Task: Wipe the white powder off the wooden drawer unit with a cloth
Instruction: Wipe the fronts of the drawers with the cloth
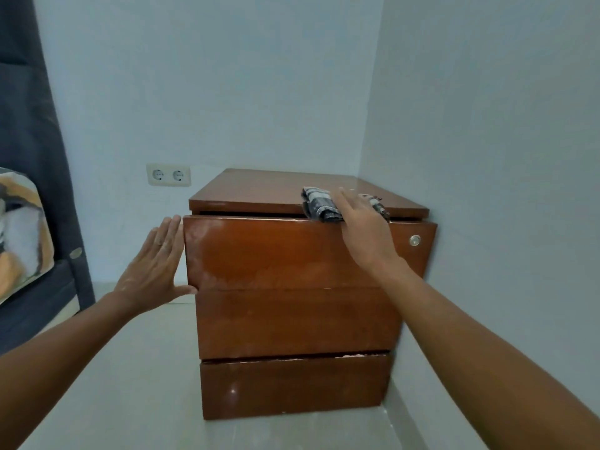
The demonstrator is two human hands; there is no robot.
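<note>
The wooden drawer unit (292,287) stands in the centre of the frame, tucked into the corner of the room, and white powder (227,274) hazes the left and lower part of its top drawer front (285,251), with a few pale crumbs along the gap above the bottom drawer. A folded checked cloth (319,204) lies on the front right edge of the top, slightly overhanging. The right hand (363,222) rests over it with fingers extended and flat; whether any finger has hooked under the fold is hard to tell from this angle. The left hand (156,267), flat and wide, sits against the left edge of the top drawer, holding nothing.

That drawer looks slightly proud of the carcass, so a firm wipe could push it in or skew it. Dragging the cloth loosely would likely smear powder or drop it onto the pale floor (130,368). A wall socket (168,174) shows upper left.
</note>
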